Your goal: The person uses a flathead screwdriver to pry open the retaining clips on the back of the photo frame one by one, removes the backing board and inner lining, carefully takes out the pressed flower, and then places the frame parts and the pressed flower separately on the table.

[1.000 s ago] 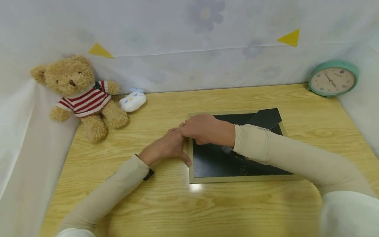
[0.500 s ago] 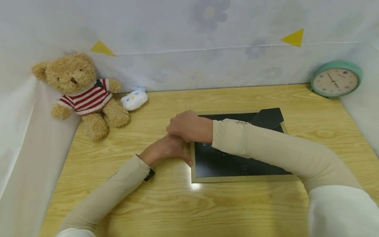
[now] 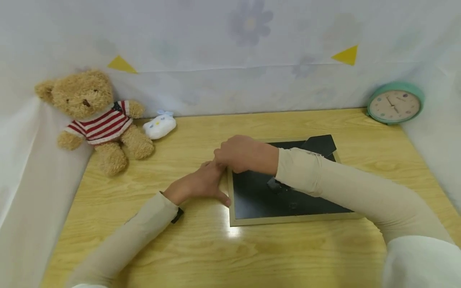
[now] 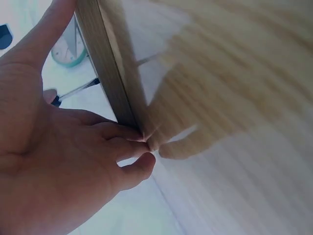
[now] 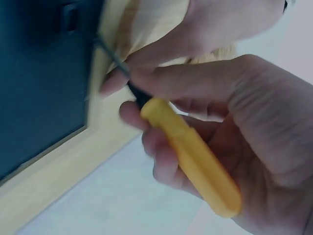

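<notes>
Closest to the camera are two beige sleeves (image 3: 345, 180) coming in from either side, and the hands basically meet at the left side of a picture frame (image 3: 232, 200) lying back-up on the tabletop (image 3: 173, 252). Right hand (image 3: 245, 156) has its fingers and thumb wrapped round a yellow screwdriver (image 5: 195, 161). You can't make it out from the head view, the hand covers it. Left hand (image 3: 199, 182) isn't gripping anything: thumb stuck out to the frame's left edge, other fingers fairly straight and bunched against that same edge.

The bit that matters imo: the screwdriver slants across the left rim, handle on the outer side, shaft aimed in at the seam where the black backing (image 3: 259, 200) meets the wood. Tip's near a small metal bracket (image 5: 70, 17), but it's too blurry to say if it's actually wedged in. Both hands are right at that edge, the right one lapping over the left one's fingers.

Folding stand (image 3: 320, 145) is off toward the frame's far right corner. Further back on the wood-grain tabletop: teddy bear (image 3: 108, 128) and white plush (image 3: 159, 127) on the left, green clock (image 3: 395, 105) on the right, then a flowery cloth (image 3: 194, 36) behind everything.
</notes>
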`<state>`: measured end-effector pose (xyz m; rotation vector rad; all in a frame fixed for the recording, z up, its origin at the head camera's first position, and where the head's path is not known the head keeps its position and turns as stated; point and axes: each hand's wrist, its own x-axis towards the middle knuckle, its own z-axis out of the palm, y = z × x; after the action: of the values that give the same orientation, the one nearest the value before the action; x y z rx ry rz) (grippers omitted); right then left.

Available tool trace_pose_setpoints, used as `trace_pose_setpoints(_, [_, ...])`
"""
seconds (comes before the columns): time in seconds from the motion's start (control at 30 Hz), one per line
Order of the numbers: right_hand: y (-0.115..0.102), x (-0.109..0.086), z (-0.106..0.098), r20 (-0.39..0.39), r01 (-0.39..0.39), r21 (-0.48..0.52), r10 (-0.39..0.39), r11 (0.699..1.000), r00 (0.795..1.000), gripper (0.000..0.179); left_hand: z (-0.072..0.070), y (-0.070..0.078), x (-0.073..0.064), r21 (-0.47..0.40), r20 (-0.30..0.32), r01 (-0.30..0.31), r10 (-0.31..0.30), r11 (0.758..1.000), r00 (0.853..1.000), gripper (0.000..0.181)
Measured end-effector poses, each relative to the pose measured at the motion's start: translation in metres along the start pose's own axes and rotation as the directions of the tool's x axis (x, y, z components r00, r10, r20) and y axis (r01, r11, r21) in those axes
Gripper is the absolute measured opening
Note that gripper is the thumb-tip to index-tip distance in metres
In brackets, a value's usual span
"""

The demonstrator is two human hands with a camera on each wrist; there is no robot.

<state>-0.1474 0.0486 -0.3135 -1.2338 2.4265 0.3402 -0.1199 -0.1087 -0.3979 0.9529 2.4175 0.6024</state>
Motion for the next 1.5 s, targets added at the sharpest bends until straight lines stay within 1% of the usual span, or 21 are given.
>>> trace_pose_setpoints(0.07, [0.011,-0.010,0.006,0.020,-0.029,0.073,0.028,0.997,0.999,0.028,0.001,-0.001,0.000,0.000,0.022,0.024,-0.024,1.000,0.999,0.141])
trace_pose_setpoints(0.1, [0.018,-0.016,0.009,0.030,-0.044,0.123,0.041,0.991,0.999,0.025,0.002,-0.001,0.000,0.002,0.027,0.032,-0.032,0.999,0.999,0.142])
trace_pose_setpoints(0.17, [0.034,-0.029,0.015,0.011,-0.069,0.220,0.068,0.973,0.998,0.019,0.002,0.000,0.000,0.008,0.037,0.047,-0.047,0.999,0.998,0.142])
trace_pose_setpoints(0.23, [0.055,-0.046,0.023,-0.041,-0.080,0.311,0.097,0.947,0.994,0.012,0.002,0.001,0.000,0.004,0.049,0.052,-0.052,0.999,0.997,0.140])
trace_pose_setpoints(0.27, [0.067,-0.056,0.029,-0.083,-0.078,0.352,0.114,0.933,0.990,0.010,0.002,0.001,0.000,0.001,0.052,0.056,-0.056,0.998,0.997,0.139])
trace_pose_setpoints(0.33, [0.094,-0.078,0.042,-0.172,-0.087,0.406,0.169,0.910,0.971,0.009,0.000,0.000,-0.002,-0.021,0.053,0.066,-0.065,0.998,0.996,0.136])
trace_pose_setpoints(0.4, [0.123,-0.103,0.057,-0.242,-0.115,0.452,0.246,0.884,0.938,0.010,-0.003,0.000,-0.003,-0.038,0.062,0.082,-0.080,0.996,0.995,0.132])
trace_pose_setpoints(0.5, [0.166,-0.141,0.081,-0.281,-0.204,0.532,0.398,0.822,0.873,0.015,-0.006,-0.002,-0.006,-0.057,0.073,0.095,-0.091,0.994,0.993,0.126])
trace_pose_setpoints(0.57, [0.188,-0.166,0.100,-0.273,-0.276,0.570,0.495,0.774,0.825,0.019,-0.008,-0.001,-0.006,-0.058,0.083,0.090,-0.085,0.994,0.993,0.122])
trace_pose_setpoints(0.63, [0.206,-0.186,0.119,-0.252,-0.340,0.598,0.573,0.726,0.780,0.023,-0.010,-0.001,-0.005,-0.060,0.088,0.082,-0.077,0.995,0.993,0.118])
trace_pose_setpoints(0.7, [0.221,-0.197,0.137,-0.245,-0.388,0.601,0.624,0.698,0.742,0.025,-0.011,-0.001,-0.006,-0.060,0.081,0.078,-0.073,0.995,0.994,0.115])
trace_pose_setpoints(0.73, [0.227,-0.200,0.145,-0.239,-0.405,0.606,0.642,0.685,0.728,0.026,-0.011,-0.001,-0.006,-0.060,0.076,0.076,-0.071,0.995,0.995,0.113])
trace_pose_setpoints(0.8, [0.238,-0.202,0.159,-0.250,-0.419,0.610,0.666,0.672,0.703,0.025,-0.012,-0.002,-0.007,-0.058,0.066,0.074,-0.070,0.996,0.995,0.110])
trace_pose_setpoints(0.87, [0.245,-0.201,0.172,-0.256,-0.433,0.610,0.682,0.664,0.685,0.025,-0.013,-0.003,-0.009,-0.061,0.054,0.066,-0.063,0.996,0.997,0.109])
trace_pose_setpoints(0.93, [0.251,-0.199,0.182,-0.259,-0.441,0.612,0.694,0.656,0.672,0.024,-0.013,-0.004,-0.010,-0.065,0.050,0.058,-0.055,0.996,0.997,0.108])
trace_pose_setpoints(1.03, [0.257,-0.198,0.193,-0.272,-0.456,0.621,0.720,0.638,0.638,0.023,-0.012,-0.005,-0.011,-0.071,0.052,0.060,-0.057,0.996,0.997,0.107])
trace_pose_setpoints(1.13, [0.261,-0.198,0.200,-0.273,-0.461,0.651,0.753,0.603,0.599,0.025,-0.011,-0.006,-0.013,-0.077,0.052,0.068,-0.064,0.995,0.997,0.105])
trace_pose_setpoints(1.2, [0.263,-0.196,0.204,-0.255,-0.462,0.677,0.772,0.572,0.582,0.028,-0.010,-0.006,-0.014,-0.084,0.053,0.072,-0.068,0.994,0.996,0.104])
trace_pose_setpoints(1.3, [0.264,-0.195,0.208,-0.221,-0.462,0.709,0.789,0.534,0.573,0.031,-0.009,-0.006,-0.015,-0.092,0.053,0.075,-0.071,0.993,0.996,0.103])
trace_pose_setpoints(1.33, [0.264,-0.194,0.209,-0.216,-0.460,0.715,0.792,0.527,0.572,0.032,-0.009,-0.006,-0.015,-0.094,0.052,0.074,-0.069,0.993,0.996,0.103])
trace_pose_setpoints(1.5, [0.261,-0.192,0.209,-0.200,-0.460,0.724,0.795,0.514,0.573,0.033,-0.007,-0.008,-0.014,-0.091,0.048,0.072,-0.068,0.993,0.997,0.102])
